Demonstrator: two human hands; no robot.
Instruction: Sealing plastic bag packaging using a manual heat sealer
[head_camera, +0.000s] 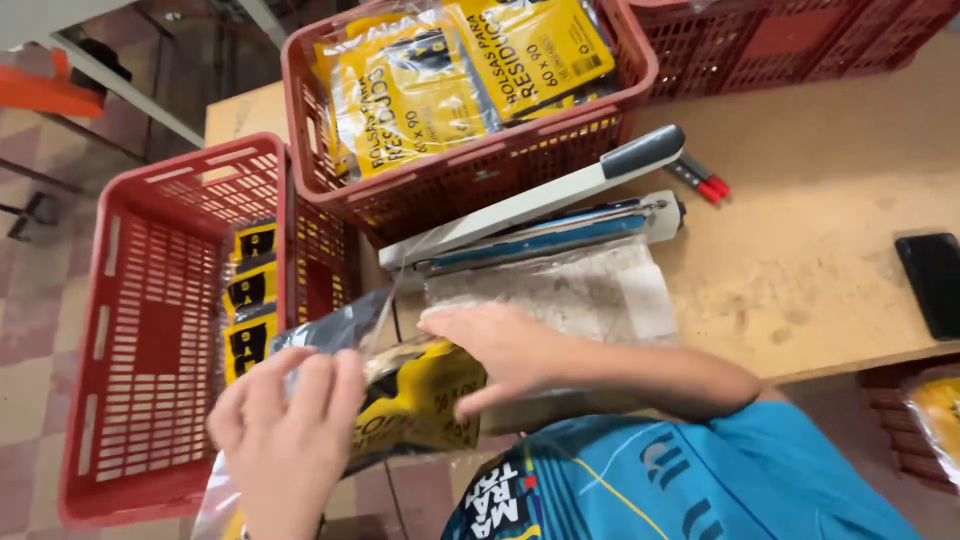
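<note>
My left hand (285, 435) grips the left end of a yellow and black packet in a clear plastic bag (405, 395) at the table's front edge. My right hand (500, 350) lies flat on top of the same packet, its fingers spread toward the left. Just behind the packet stands an impulse heat sealer (540, 215), its white arm with a grey handle raised. A clear plastic sheet (570, 290) lies in front of the sealer, beside my right hand.
A red crate (140, 300) to the left holds a few upright yellow packets. Another red crate (450, 170) behind the sealer is full of yellow packets. A red-handled tool (705, 182) and a black phone (932, 280) lie on the wooden table (800, 270).
</note>
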